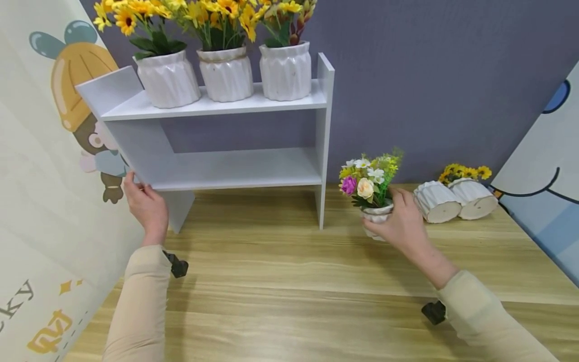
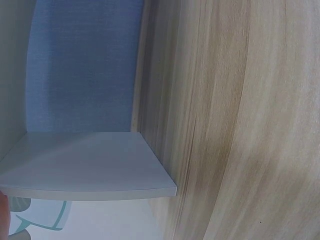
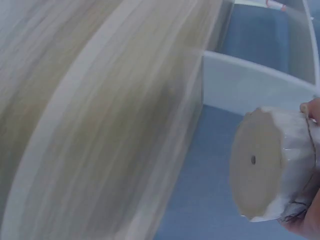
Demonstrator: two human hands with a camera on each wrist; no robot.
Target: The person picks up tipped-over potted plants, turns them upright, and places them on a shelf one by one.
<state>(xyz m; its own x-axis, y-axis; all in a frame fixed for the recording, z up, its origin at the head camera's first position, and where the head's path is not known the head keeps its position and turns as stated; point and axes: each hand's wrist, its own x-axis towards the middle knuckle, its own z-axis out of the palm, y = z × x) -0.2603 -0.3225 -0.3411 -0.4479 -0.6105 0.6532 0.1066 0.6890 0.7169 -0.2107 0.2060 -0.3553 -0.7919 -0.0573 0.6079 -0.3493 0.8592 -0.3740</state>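
Note:
My right hand (image 1: pixel 404 221) grips a small white flower pot (image 1: pixel 376 216) by its sides, to the right of the shelf. White, yellow, purple and peach artificial flowers (image 1: pixel 368 178) fill it. In the right wrist view the pot's flat underside (image 3: pixel 256 162) shows, held off the tabletop, with a thin cord around its rim. At the left side panel of the white two-tier shelf (image 1: pixel 244 168), my left hand (image 1: pixel 147 206) holds the panel's front edge between thumb and fingers; only a sliver of this hand shows in the left wrist view.
Three white pots (image 1: pixel 226 75) with yellow flowers stand on the shelf's upper board. Two more white pots (image 1: pixel 438 202) lie on their sides at the right back of the wooden table (image 1: pixel 289 291), yellow flowers behind them. Walls rise at the back, left and right.

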